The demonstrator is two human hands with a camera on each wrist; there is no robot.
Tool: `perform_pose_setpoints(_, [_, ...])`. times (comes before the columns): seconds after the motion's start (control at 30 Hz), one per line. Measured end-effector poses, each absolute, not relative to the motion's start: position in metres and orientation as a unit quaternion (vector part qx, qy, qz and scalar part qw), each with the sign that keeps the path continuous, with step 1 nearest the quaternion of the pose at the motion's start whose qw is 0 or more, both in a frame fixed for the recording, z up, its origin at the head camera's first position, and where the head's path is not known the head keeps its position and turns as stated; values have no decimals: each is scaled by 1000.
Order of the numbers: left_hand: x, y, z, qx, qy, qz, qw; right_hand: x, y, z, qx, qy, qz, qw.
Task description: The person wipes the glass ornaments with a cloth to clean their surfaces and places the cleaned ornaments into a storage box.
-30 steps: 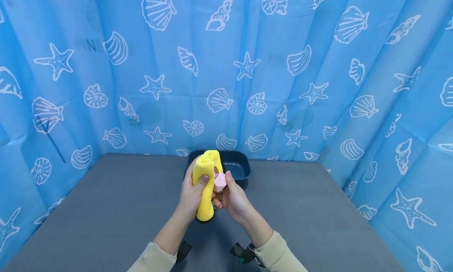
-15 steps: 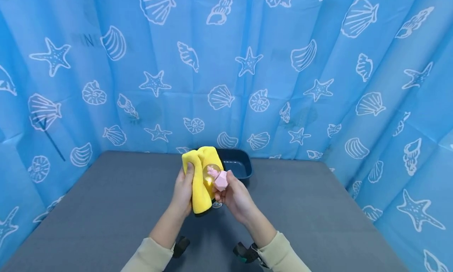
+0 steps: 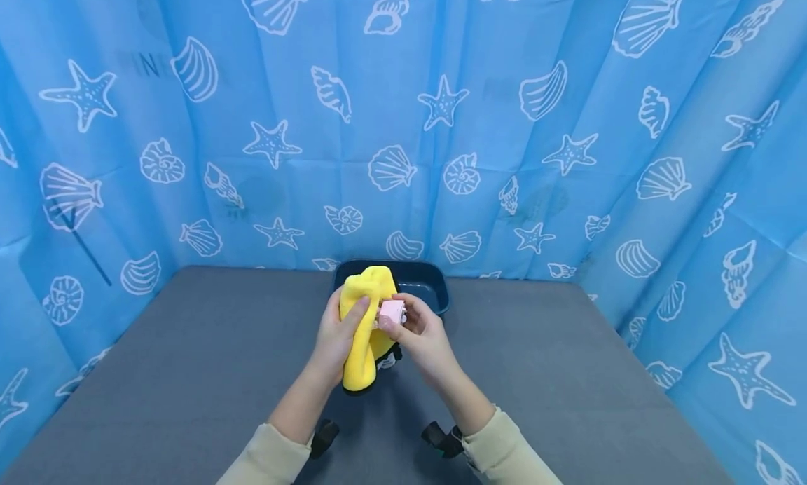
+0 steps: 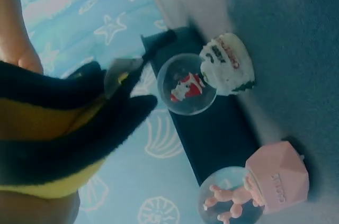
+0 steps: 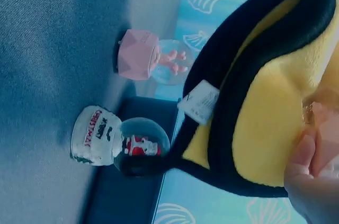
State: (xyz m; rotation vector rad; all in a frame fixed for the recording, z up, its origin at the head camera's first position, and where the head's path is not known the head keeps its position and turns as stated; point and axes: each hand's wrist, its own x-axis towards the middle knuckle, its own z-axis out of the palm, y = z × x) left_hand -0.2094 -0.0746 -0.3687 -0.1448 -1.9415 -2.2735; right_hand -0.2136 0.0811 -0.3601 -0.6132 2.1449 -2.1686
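Note:
My left hand (image 3: 334,338) grips a yellow cloth (image 3: 361,352) with black edging, its thumb lying across the front. The fingers of my right hand (image 3: 430,341) pinch the pink base of a snow globe (image 3: 392,312) against the cloth's right side. Most of that globe's clear ball is hidden by the cloth; a bit of it shows in the right wrist view, beside the pink base (image 5: 328,144). Below the cloth hangs a white label (image 5: 200,102).
Behind the hands stands a dark blue bin (image 3: 435,282). Two more snow globes stand on the grey table (image 3: 542,373): one with a white Christmas base (image 4: 229,65) and a Santa inside, another with a pink faceted base (image 4: 280,176). A blue shell-print curtain (image 3: 391,120) hangs behind.
The cloth swung left, baring the globe's ball, then came back over it. My right hand has turned the pink base, and its thumb now lies on the near side.

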Motion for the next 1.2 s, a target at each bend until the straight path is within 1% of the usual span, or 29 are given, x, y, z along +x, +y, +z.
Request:
perform_pose_setpoints(0.13, [-211, -74, -367, -12, -639, -763, 99, -213, 81, -361, -200, 702, -683, 9])
perform_pose_setpoints(0.23, [-214, -76, -366, 28, -633, -765, 116, -213, 80, -361, -190, 704, -684, 20])
perform_pose_setpoints(0.33, [-215, -79, -366, 50, -621, -774, 113, -213, 80, -360, -181, 696, -695, 31])
perform_pose_setpoints(0.47, [-214, -86, -366, 47, -607, -790, 79, -213, 84, -359, -187, 676, -712, 31])
perform_pose_setpoints(0.67, [-210, -88, -365, 11, -608, -794, -8, -216, 90, -360, -233, 674, -701, 7])
perform_pose_setpoints(0.77, [-206, -84, -363, -5, -625, -780, -25, -216, 89, -361, -259, 680, -685, 3])
perform_pose_setpoints(0.83, [-204, -82, -363, 0, -633, -774, -14, -217, 88, -361, -263, 688, -676, 5])
perform_pose_setpoints(1.03, [-200, -77, -364, 29, -632, -773, 51, -215, 86, -361, -243, 702, -669, 12])
perform_pose_setpoints(1.2, [-198, -74, -364, 37, -625, -774, 90, -213, 84, -358, -245, 720, -650, -1])
